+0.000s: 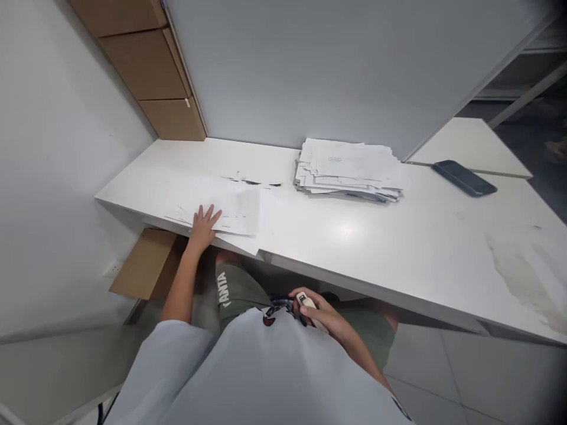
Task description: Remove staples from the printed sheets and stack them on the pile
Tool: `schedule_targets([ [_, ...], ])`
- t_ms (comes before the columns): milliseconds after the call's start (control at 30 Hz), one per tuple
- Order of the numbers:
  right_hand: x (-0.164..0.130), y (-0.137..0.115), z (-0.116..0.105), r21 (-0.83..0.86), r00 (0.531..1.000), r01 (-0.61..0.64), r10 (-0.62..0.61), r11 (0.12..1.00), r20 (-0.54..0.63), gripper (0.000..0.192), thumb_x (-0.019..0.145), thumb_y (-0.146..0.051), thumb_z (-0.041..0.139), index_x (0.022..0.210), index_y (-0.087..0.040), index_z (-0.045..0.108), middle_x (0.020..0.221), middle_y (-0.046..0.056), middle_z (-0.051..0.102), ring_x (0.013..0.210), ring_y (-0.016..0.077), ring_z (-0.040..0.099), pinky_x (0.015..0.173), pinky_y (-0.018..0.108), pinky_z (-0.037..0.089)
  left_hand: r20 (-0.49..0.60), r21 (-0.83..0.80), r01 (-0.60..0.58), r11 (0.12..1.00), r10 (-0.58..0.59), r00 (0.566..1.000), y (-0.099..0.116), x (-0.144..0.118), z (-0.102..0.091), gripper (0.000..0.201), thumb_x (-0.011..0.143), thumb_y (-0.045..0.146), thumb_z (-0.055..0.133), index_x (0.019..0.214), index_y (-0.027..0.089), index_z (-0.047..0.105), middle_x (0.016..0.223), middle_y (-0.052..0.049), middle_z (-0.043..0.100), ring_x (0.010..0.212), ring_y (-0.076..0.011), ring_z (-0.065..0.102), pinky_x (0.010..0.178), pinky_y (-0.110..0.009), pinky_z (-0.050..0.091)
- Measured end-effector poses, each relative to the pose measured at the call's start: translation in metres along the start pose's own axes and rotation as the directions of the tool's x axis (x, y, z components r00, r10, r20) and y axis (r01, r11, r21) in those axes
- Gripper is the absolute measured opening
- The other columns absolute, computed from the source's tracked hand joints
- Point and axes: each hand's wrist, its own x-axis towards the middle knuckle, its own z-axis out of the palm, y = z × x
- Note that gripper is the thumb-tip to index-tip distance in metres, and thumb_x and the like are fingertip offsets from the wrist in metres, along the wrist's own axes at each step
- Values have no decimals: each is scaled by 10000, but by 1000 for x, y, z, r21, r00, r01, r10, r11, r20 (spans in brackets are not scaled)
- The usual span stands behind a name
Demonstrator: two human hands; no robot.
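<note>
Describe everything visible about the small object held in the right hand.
The small object is cream or beige and looks like plastic, with a dark mark on its upper face near the end. It may be a small stapler, but that cannot be settled. It lies tilted in the right hand, fingers curled around it, held below the edge of the white desk above the lap. Its lower part is hidden by the hand.

The left arm reaches forward, nearly straight, bare below a short sleeve. The left hand (204, 225) lies palm down, fingers (208, 212) spread flat and open. The right arm is bent, drawn close to the body; the right hand (316, 310) sits low at the lap, fingers curled shut in a grip.
</note>
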Motion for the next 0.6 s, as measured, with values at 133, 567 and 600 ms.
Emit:
schedule_targets([
  [133,7,2,5,-11,1000,-23,23,1000,-1,514,728,-529,771,1080,-189,613,775,-6,558,537,76,428,500,223,297,222,-14,-7,1000,10,975,-26,5,1,701,864,329,561,1519,168,367,1623,-107,206,1502,-409,70,1209,-569,181],
  [567,20,-8,5,-2,987,33,-33,999,-157,488,711,-485,778,1052,-182,605,750,-12,606,489,74,466,464,211,323,-86,-346,203,916,-246,965,13,22,-39,519,790,234,563,1303,207,638,1248,-86,683,1200,-337,612,1042,-473,481],
  [600,19,-11,4,23,982,56,-51,998,-181,484,708,-483,778,1045,-183,604,736,-16,606,476,72,463,453,208,320,-145,-498,193,845,-301,942,33,25,-38,475,779,242,574,1238,175,676,1175,-99,713,1165,-332,631,1026,-466,496],
])
